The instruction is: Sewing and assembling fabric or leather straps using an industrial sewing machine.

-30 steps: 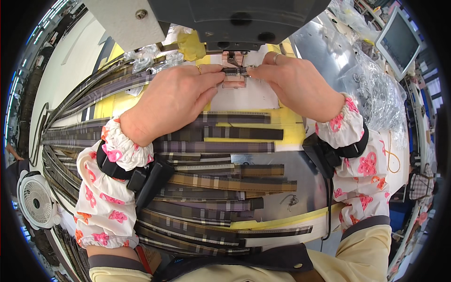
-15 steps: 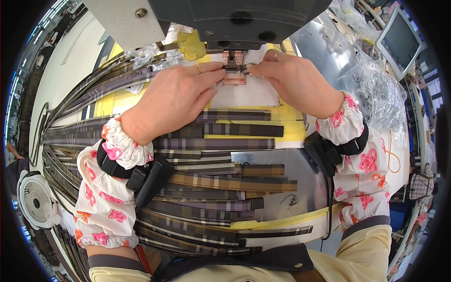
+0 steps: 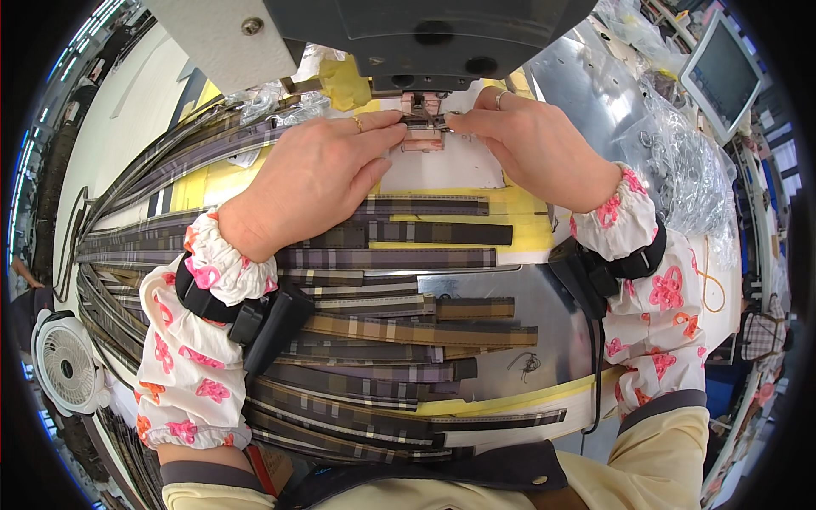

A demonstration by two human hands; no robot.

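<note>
Both my hands are at a sewing machine head (image 3: 433, 42), under its dark casing. A small dark piece with metal parts (image 3: 422, 122) sits at the pinkish clamp (image 3: 423, 143) below the needle area. My left hand (image 3: 319, 166) comes from the left, its fingers pressed together and its fingertips on the left end of that piece. From the other side, my right hand (image 3: 544, 140) pinches the piece's right end between thumb and index finger. The exact shape of the piece is hidden by fingertips and machine parts.
Many plaid fabric straps (image 3: 408, 330) fan across the table towards me. Yellow paper (image 3: 531, 225) and a metal plate (image 3: 552, 297) lie beneath them. Clear plastic bags (image 3: 680, 178) and a tablet-like screen (image 3: 721, 76) are on the right; a white fan (image 3: 68, 365) stands left.
My hands stay at the same spot on the dark piece. The slim metal parts at the needle area look slightly shifted, and the whole view has moved a little.
</note>
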